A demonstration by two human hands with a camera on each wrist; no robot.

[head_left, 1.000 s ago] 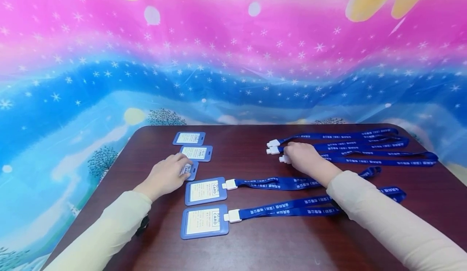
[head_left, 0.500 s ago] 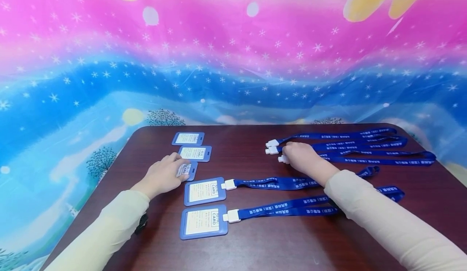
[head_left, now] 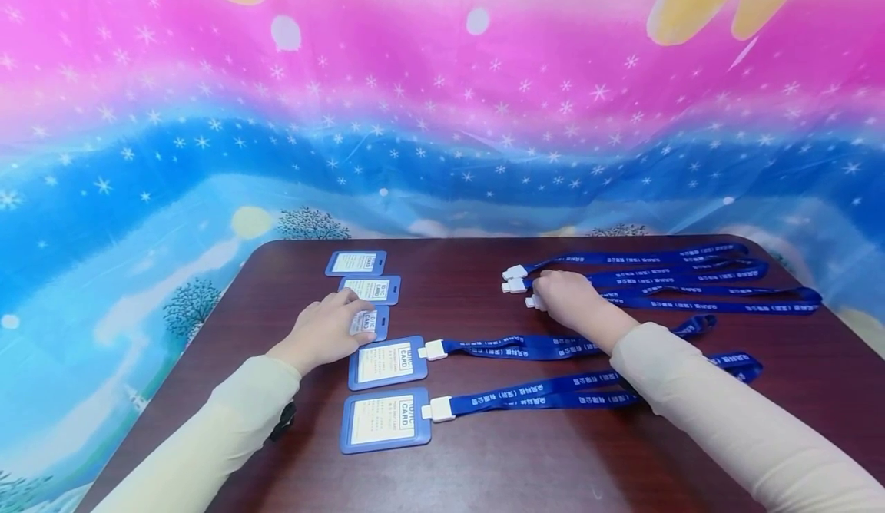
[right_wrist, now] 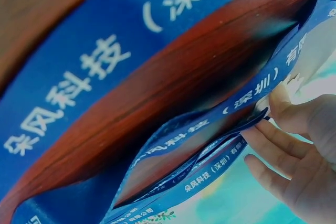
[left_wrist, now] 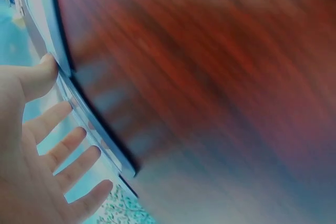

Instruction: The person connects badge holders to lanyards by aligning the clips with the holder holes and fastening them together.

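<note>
In the head view, my left hand lies over a blue ID badge holder, thumb at its near edge and a fingertip at its far edge, covering its left part. The left wrist view has the thumb and bent fingers along the holder's edge. My right hand pinches a blue lanyard just behind its white clip, thumb against fingers. White lettering runs along the lanyard strap in the right wrist view. A gap of bare table separates the held holder from the clip.
Two more badge holders lie beyond my left hand. Beyond my right hand are two lanyards with white clips. Nearer, two badge holders are joined to lanyards. A patterned cloth hangs behind the brown table.
My left hand has slid to the right, carrying the badge holder with it along the table. My right hand stays at the lanyard's clip end.
</note>
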